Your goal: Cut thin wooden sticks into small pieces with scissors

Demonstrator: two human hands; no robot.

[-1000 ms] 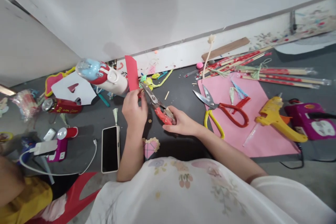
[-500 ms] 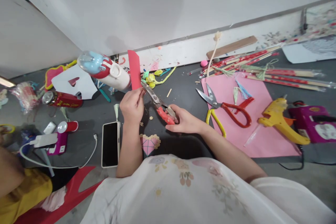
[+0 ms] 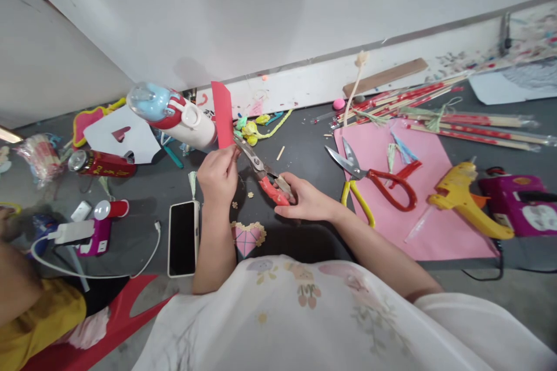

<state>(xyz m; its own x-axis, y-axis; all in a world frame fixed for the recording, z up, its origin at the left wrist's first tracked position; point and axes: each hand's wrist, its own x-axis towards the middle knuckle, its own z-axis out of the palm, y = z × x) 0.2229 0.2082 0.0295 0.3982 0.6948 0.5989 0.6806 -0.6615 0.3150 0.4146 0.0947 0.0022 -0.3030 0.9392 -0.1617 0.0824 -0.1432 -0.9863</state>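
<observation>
My left hand (image 3: 217, 177) is closed, its fingertips pinching the lower end of a strip of red paper (image 3: 223, 116) that stands up from them. My right hand (image 3: 302, 198) wraps round the red handles of a pair of pliers (image 3: 256, 163) with a worn metal head. The jaws point up and left, and their tips meet the paper's lower end beside my left fingertips. What exactly lies between the jaws is hidden. Below, near my shirt, a pink heart piece (image 3: 247, 239) with a beige scalloped edge lies on the dark table (image 3: 304, 156).
A white bottle (image 3: 174, 116), a red can (image 3: 102, 163) and a phone (image 3: 183, 239) are at left. Scissors (image 3: 369, 177) and a yellow glue gun (image 3: 467, 197) lie on pink paper (image 3: 418, 240) at right. Another person's arm (image 3: 20, 278) shows at lower left.
Both hands, the paper strip and the pliers keep almost the same positions. Only a very slight shift of the view shows.
</observation>
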